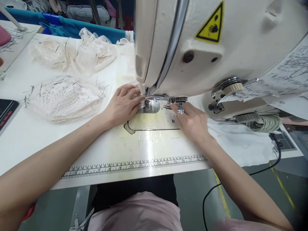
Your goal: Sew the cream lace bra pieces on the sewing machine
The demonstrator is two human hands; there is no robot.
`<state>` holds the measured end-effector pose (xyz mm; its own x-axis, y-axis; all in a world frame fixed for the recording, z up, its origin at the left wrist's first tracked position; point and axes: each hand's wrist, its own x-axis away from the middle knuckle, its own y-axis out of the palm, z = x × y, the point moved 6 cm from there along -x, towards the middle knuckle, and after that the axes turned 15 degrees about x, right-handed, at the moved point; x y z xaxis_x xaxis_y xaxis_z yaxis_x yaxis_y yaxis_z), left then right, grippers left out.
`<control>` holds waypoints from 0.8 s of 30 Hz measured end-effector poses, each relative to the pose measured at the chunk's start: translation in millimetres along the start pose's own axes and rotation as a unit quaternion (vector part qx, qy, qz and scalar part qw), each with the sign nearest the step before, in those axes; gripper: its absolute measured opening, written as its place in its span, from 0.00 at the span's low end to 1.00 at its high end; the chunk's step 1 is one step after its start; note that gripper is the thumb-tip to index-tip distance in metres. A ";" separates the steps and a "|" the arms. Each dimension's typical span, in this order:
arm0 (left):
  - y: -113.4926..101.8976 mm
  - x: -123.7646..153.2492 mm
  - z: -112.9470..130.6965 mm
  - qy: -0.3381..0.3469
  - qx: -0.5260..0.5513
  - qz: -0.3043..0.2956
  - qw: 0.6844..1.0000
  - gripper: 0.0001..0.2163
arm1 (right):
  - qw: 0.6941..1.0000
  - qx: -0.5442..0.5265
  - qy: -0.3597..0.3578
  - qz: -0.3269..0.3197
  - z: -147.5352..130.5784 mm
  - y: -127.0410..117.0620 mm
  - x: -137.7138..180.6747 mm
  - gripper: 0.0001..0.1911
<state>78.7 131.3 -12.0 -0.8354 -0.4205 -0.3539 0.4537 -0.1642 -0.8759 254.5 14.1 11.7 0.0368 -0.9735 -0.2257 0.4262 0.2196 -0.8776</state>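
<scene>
We are judging the seam as underway: our left hand (122,104) is pressing a small lace piece (143,104) flat, grip spread, under the presser foot (147,103) of the sewing machine (216,48), our right hand (192,123) is resting beside it with a grip we cannot tell, and lace heaps (64,99) are lying loose, unbinned, on the desk (144,150) at far left.

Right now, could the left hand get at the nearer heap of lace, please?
Probably yes: the left hand rests by the needle, and only table surface lies between it and the lace heap.
</scene>
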 end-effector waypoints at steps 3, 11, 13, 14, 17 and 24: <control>-0.7 0.7 -0.2 -0.002 0.007 0.003 1.000 0.16 | 1.000 0.010 -0.017 -0.004 -17.5 -1.4 -10.1 0.23; 0.5 0.3 -0.7 -0.005 0.023 0.004 1.000 0.16 | 0.995 0.035 -0.087 -0.028 -43.1 3.2 -25.7 0.24; 0.5 0.0 -0.5 -0.003 0.025 0.004 1.000 0.16 | 0.994 0.026 -0.103 -0.032 -45.0 4.0 -28.0 0.25; 0.3 -0.2 -0.4 -0.003 0.026 0.005 1.000 0.16 | 0.993 0.021 -0.110 -0.034 -45.8 4.3 -29.0 0.25; -0.7 -0.6 -0.1 -0.005 0.037 0.008 0.999 0.16 | 0.992 0.019 -0.122 -0.036 -47.4 4.6 -31.7 0.26; -0.5 -0.6 -0.1 -0.010 0.035 0.004 0.999 0.15 | 0.989 0.026 -0.138 -0.046 -50.8 1.7 -33.7 0.26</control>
<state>79.0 131.7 -11.4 -0.8251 -0.4405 -0.3539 0.4822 -0.2225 -0.8474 208.1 50.6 -3.6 0.2381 -0.9711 -0.0162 0.4842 0.1332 -0.8648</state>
